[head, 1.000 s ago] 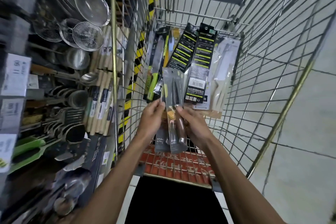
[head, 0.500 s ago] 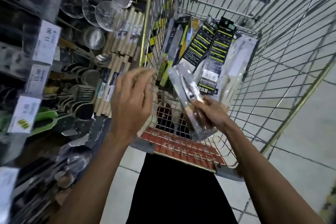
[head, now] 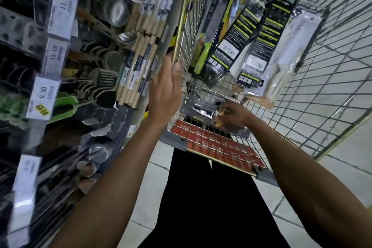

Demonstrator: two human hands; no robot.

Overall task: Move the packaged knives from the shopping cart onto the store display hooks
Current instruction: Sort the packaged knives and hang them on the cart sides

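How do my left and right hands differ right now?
The left hand is raised, gripping the cart's side rail; the right hand is lower, holding a clear knife pack at the cart's near end. The left's fingers point up; the right's point left. Both grip something.

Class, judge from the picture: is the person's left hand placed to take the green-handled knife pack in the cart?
Probably not yet. The left hand grips the cart rim from outside; it must let go and reach over to the green-handled knife pack. The right hand holds a clear knife pack.
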